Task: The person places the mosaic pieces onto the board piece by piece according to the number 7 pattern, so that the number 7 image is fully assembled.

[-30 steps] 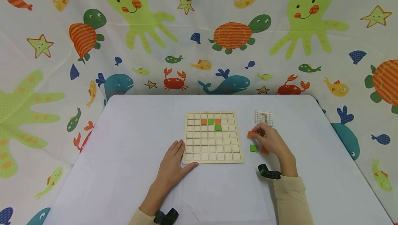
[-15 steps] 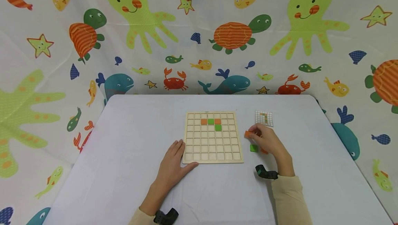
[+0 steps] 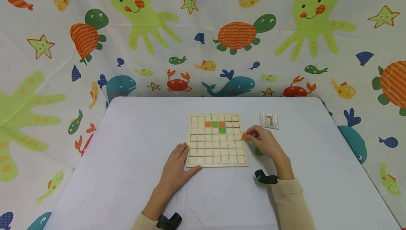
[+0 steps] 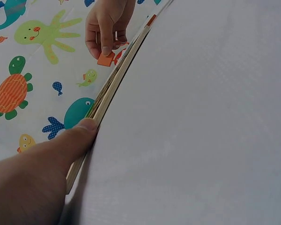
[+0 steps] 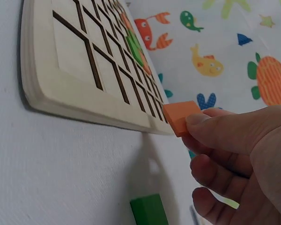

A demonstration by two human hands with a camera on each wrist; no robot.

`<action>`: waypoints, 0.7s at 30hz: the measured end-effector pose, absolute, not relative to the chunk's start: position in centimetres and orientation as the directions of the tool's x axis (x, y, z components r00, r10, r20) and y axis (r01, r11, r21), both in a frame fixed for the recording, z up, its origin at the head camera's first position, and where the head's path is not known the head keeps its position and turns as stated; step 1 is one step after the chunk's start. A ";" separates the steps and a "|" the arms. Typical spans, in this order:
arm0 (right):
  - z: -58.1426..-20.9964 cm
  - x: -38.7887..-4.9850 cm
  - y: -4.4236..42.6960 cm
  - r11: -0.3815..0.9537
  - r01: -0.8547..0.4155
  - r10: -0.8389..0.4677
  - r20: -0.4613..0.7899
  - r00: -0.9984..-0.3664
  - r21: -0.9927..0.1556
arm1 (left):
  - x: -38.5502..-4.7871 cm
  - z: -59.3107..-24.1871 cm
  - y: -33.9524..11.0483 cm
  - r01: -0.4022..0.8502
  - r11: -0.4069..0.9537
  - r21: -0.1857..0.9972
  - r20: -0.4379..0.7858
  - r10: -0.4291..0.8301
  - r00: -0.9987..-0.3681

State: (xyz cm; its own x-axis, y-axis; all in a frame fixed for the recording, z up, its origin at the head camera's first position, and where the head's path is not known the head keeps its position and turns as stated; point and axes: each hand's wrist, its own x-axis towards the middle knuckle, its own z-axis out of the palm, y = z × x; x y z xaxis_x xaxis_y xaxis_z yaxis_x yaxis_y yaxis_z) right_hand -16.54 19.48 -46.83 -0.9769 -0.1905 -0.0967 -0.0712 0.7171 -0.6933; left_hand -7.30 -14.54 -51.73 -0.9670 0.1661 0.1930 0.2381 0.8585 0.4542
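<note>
Orange tile [image 3: 245, 136], pinched by the right hand [image 3: 266, 143], is being carried leftward to the wooden grid board [image 3: 216, 144], right of frame centre, unplaced; straight-fingered left hand [image 3: 176, 169] is being rested against the board.

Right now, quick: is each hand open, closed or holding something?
Left hand: open, resting against the wooden board.
Right hand: holding an orange tile, pinched.

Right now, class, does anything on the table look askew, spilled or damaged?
Only a small thing: the grid card lies slightly askew relative to the wooden board. Nothing looks spilled or damaged; the four tiles on the board sit within its squares.
</note>
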 end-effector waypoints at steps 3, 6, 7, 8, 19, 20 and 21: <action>-46.8 -16.5 19.1 0.716 -0.087 -0.198 -0.083 -0.977 -0.692 | -7.3 -51.7 -14.6 0.238 0.857 0.457 0.192 0.167 -0.967; -46.9 -16.5 18.8 0.717 -0.106 -0.208 -0.067 -0.976 -0.689 | -7.2 -51.7 -14.6 0.239 0.854 0.461 0.192 0.167 -0.967; -47.0 -16.5 18.8 0.718 -0.113 -0.211 -0.061 -0.976 -0.687 | -7.2 -51.7 -14.6 0.240 0.853 0.463 0.193 0.168 -0.967; -47.0 -16.5 18.7 0.719 -0.121 -0.215 -0.053 -0.975 -0.684 | -7.2 -51.7 -14.6 0.240 0.853 0.464 0.193 0.168 -0.967; -46.7 -16.6 16.8 0.704 -0.168 -0.259 -0.030 -0.965 -0.690 | -7.3 -51.8 -14.6 0.236 0.855 0.462 0.190 0.164 -0.968; -46.7 -16.6 16.6 0.703 -0.170 -0.263 -0.030 -0.964 -0.690 | -7.3 -51.7 -14.6 0.237 0.854 0.463 0.192 0.165 -0.967; -46.7 -16.7 16.4 0.703 -0.171 -0.265 -0.031 -0.964 -0.690 | -7.3 -51.7 -14.5 0.238 0.855 0.461 0.193 0.165 -0.967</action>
